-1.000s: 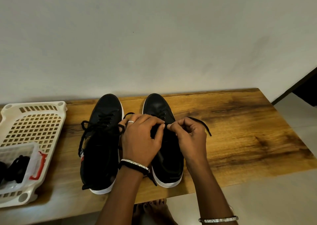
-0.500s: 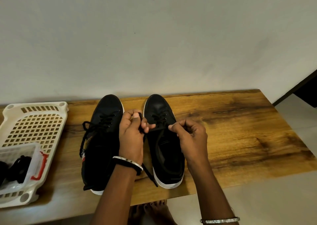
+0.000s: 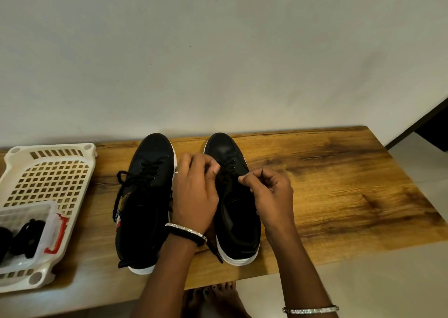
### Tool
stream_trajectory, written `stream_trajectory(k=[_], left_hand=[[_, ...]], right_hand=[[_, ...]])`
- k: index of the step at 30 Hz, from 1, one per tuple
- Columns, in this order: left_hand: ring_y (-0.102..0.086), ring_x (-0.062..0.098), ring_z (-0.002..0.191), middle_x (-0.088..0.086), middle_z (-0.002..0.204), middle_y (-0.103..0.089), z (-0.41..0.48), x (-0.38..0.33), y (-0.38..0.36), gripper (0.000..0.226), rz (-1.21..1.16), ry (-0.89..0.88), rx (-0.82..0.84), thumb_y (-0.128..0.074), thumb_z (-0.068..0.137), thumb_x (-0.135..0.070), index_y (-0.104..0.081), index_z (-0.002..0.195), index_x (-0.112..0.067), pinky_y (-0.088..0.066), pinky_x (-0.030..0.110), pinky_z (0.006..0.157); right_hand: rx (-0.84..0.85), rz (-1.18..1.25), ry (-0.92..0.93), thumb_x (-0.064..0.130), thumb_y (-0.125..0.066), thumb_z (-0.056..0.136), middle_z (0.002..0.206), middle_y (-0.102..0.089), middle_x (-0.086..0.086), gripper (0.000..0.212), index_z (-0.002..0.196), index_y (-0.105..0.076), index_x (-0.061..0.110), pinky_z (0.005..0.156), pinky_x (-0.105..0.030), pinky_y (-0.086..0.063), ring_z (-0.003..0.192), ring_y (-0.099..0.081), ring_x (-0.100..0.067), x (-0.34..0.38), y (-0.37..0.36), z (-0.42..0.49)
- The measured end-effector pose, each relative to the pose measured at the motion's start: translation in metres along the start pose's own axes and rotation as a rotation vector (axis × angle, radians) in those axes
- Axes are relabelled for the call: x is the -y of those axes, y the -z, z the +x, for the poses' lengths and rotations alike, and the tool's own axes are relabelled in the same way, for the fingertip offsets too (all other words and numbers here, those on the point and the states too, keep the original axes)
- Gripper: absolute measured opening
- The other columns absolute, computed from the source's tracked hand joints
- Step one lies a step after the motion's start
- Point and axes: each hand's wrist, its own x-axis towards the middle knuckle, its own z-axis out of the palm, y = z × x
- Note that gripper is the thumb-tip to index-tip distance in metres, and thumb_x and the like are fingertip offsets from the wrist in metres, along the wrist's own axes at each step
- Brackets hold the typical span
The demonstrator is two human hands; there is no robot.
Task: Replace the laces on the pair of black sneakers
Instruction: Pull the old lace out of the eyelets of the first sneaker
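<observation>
Dim, soft indoor light; edges bow, perhaps slightly blurred overall.

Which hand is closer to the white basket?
Left. The left hand, pinching the lace, is between the left sneaker and right sneaker, nearer the white basket; the right hand is over the right sneaker's far side.

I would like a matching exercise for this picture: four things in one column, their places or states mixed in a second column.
1 left sneaker
2 right sneaker
3 white tray
4 clear box

a sits in the tray
b left hand and right hand pinch its lace
c left end of the table
d loose lace hangs beside it

Pairs: 1-d, 2-b, 3-c, 4-a
</observation>
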Motion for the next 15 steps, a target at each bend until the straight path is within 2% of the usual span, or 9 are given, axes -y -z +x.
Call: stream_trajectory(k=[2,4,6,7,9,10,13,15], left_hand=[[-0.06,0.013,0.092,-0.003,0.104,-0.058,0.001,-0.005,-0.004,0.014,-0.417,0.286,-0.034,-0.047,0.103,-0.019,-0.058,0.095,-0.015,-0.051,0.036,0.081],[-0.067,0.019,0.099,0.004,0.107,-0.069,0.003,-0.017,-0.002,0.02,-0.992,0.554,0.02,-0.041,0.106,-0.02,-0.057,0.096,-0.016,-0.054,0.039,0.093],[-0.067,0.018,0.075,0.006,0.083,-0.068,0.005,-0.025,0.004,0.02,-1.347,0.696,0.032,-0.038,0.105,-0.019,-0.051,0.092,-0.013,-0.055,0.038,0.087],[-0.06,0.015,0.063,0.002,0.069,-0.06,0.005,-0.025,0.006,0.02,-1.397,0.723,0.015,-0.038,0.105,-0.02,-0.049,0.09,-0.013,-0.054,0.037,0.083],[-0.046,0.01,0.054,-0.005,0.06,-0.045,0.005,-0.019,0.008,0.023,-1.291,0.704,-0.012,-0.038,0.106,-0.023,-0.05,0.088,-0.014,-0.054,0.034,0.072],[-0.047,0.009,0.054,-0.007,0.06,-0.044,0.006,-0.015,0.009,0.024,-1.103,0.615,-0.009,-0.039,0.107,-0.025,-0.052,0.09,-0.016,-0.052,0.033,0.068],[-0.057,0.0,0.067,-0.016,0.077,-0.057,0.005,-0.004,0.011,0.024,-0.427,0.119,0.051,-0.044,0.104,-0.034,-0.063,0.103,-0.019,-0.047,0.02,0.066],[-0.055,-0.002,0.08,-0.018,0.087,-0.056,0.002,0.001,0.01,0.021,-0.16,-0.093,0.144,-0.05,0.098,-0.034,-0.067,0.106,-0.023,-0.045,0.023,0.071]], right_hand=[[0.001,-0.009,0.004,0.008,-0.076,0.081,0.065,-0.066,0.0,0.013,0.069,-0.07,0.007,0.059,-0.016,-0.047,0.063,-0.06,-0.006,-0.001,0.0,0.001],[-0.002,-0.009,0.001,0.009,-0.077,0.081,0.066,-0.065,-0.003,0.014,0.069,-0.069,0.007,0.06,-0.019,-0.048,0.064,-0.06,-0.009,-0.002,-0.001,0.001],[-0.006,-0.002,-0.009,0.01,-0.077,0.08,0.067,-0.067,-0.004,0.014,0.068,-0.069,0.008,0.061,-0.022,-0.049,0.066,-0.061,-0.011,-0.002,-0.001,0.002],[-0.008,-0.002,-0.014,0.01,-0.077,0.08,0.069,-0.068,-0.005,0.014,0.068,-0.07,0.009,0.062,-0.024,-0.05,0.067,-0.062,-0.013,-0.002,-0.001,0.002],[-0.008,-0.007,-0.012,0.01,-0.077,0.08,0.07,-0.068,-0.005,0.015,0.067,-0.07,0.011,0.063,-0.025,-0.051,0.068,-0.063,-0.013,-0.002,-0.001,0.002],[-0.007,-0.01,-0.01,0.01,-0.077,0.079,0.07,-0.068,-0.006,0.015,0.067,-0.07,0.011,0.063,-0.024,-0.051,0.068,-0.063,-0.012,-0.002,-0.001,0.002],[-0.006,-0.02,0.001,0.01,-0.077,0.08,0.072,-0.069,-0.007,0.013,0.069,-0.07,0.009,0.061,-0.018,-0.049,0.067,-0.062,-0.01,-0.002,-0.001,0.002],[0.002,-0.016,0.004,0.009,-0.076,0.081,0.07,-0.069,-0.004,0.013,0.07,-0.071,0.01,0.06,-0.017,-0.048,0.067,-0.062,-0.008,-0.003,-0.001,0.002]])
